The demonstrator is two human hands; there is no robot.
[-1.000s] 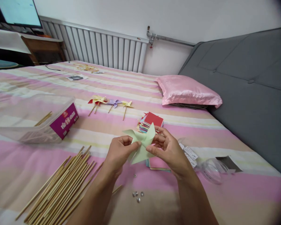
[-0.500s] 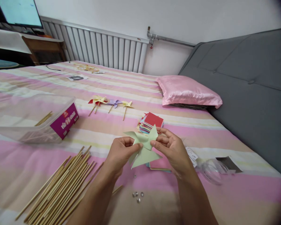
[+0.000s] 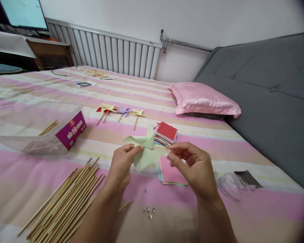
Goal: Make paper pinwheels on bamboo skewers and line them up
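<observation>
2 hands up over the bed [image 3: 27,189], head view only.

Left hand [image 3: 120,165]: fingers pinched on the centre of a light-green paper pinwheel [image 3: 144,150], held in the air above the striped sheet, just in front of the stack of coloured paper squares [image 3: 166,133]. Blades look folded in and gathered at the middle.

Right hand [image 3: 192,165]: just right of the pinwheel, not touching it as far as I can see. Thumb and forefinger tips are drawn close together, other fingers loosely curled. Can't tell if something small is between them.

Around them:
- pink paper square on a thin pile [image 3: 171,172], on the bed directly under the hands
- about 5 small metal pins [image 3: 149,211] loose on the sheet, near the wrists
- bundle of bamboo sticks [image 3: 66,199] lower left
- clear plastic box with purple label [image 3: 40,131] left, a few sticks inside
- 3 or 4 finished pinwheels on sticks [image 3: 119,113] further back
- clear plastic bag [image 3: 230,184] right, pink pillow [image 3: 205,99] behind

Judgement: step in hand is fixing the folded blades at the centre. Next move likely needs the left pinch kept tight so the blades don't spring open, while the right takes a pin from the sheet and a stick.
</observation>
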